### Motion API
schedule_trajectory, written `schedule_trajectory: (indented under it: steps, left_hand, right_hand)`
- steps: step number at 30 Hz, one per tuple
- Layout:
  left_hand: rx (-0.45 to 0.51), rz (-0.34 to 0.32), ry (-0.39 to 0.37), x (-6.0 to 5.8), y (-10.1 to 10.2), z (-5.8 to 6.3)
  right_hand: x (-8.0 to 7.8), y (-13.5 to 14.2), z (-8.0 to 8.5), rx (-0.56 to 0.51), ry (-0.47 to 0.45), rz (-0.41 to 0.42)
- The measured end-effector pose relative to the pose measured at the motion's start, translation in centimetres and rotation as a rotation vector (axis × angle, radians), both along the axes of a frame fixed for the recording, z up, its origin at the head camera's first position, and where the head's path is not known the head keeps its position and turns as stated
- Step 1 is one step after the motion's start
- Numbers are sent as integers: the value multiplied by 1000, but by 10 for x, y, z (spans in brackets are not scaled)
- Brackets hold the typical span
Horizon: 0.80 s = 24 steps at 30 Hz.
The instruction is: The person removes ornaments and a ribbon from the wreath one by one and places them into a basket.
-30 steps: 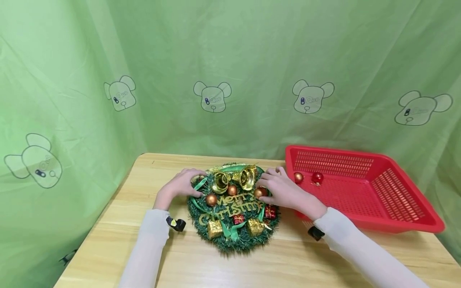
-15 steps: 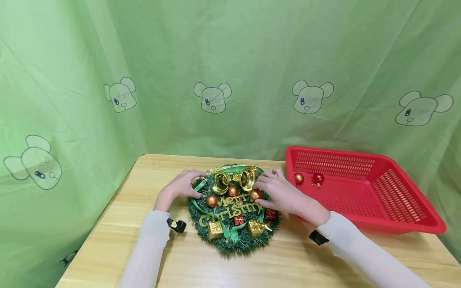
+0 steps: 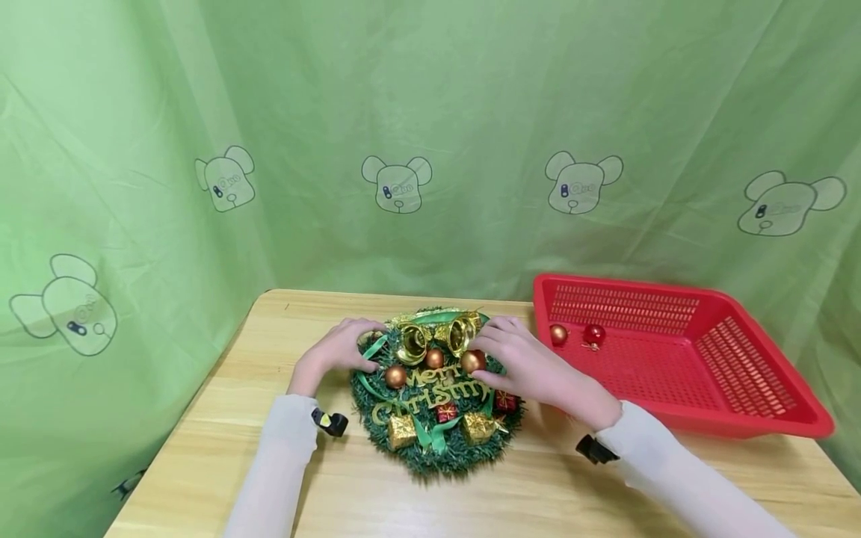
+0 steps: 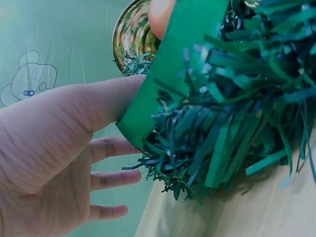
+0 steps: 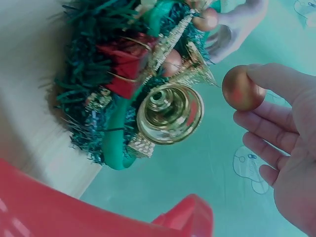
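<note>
A green tinsel Christmas wreath (image 3: 437, 459) lies on the wooden table, with gold bells (image 3: 413, 342), copper-coloured baubles (image 3: 395, 376) and gold "Merry Christmas" lettering (image 3: 430, 394) on it. My left hand (image 3: 338, 348) grips its left edge; the left wrist view has the thumb over a green ribbon (image 4: 170, 79) and the other fingers beyond the tinsel. Above the wreath's right side, my right hand (image 3: 528, 360) pinches a copper-coloured bauble (image 5: 243, 89) between thumb and fingertips. That bauble is apart from the wreath in the right wrist view.
To the right stands a red plastic basket (image 3: 679, 411) with perforated walls. In its left end lie a gold bauble (image 3: 558, 334) and a red bauble (image 3: 594, 335). Small red gift boxes (image 3: 506, 401) and gold ones (image 3: 402, 431) decorate the wreath. Green curtain (image 3: 471, 246) hangs behind the table.
My right hand has moved slightly left over the wreath with the bauble, nearer the lettering and the right bell. The left hand has stayed at the wreath's left edge.
</note>
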State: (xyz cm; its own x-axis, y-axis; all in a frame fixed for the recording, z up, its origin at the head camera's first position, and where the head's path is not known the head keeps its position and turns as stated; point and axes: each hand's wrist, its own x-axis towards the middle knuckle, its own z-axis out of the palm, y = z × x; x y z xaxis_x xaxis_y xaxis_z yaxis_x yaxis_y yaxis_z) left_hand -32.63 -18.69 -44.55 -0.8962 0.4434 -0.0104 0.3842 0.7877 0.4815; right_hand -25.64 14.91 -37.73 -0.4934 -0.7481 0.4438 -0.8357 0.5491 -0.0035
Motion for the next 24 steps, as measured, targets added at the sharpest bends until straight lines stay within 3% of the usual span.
schedule_trajectory:
  steps: [14, 24]
  left_hand:
    - [2, -1, 3, -1, 0, -1]
    - [-6, -3, 8, -2, -1, -2]
  right_hand:
    - [2, 5, 21, -59, -2, -45]
    - [3, 18, 58, -108, -19, -115]
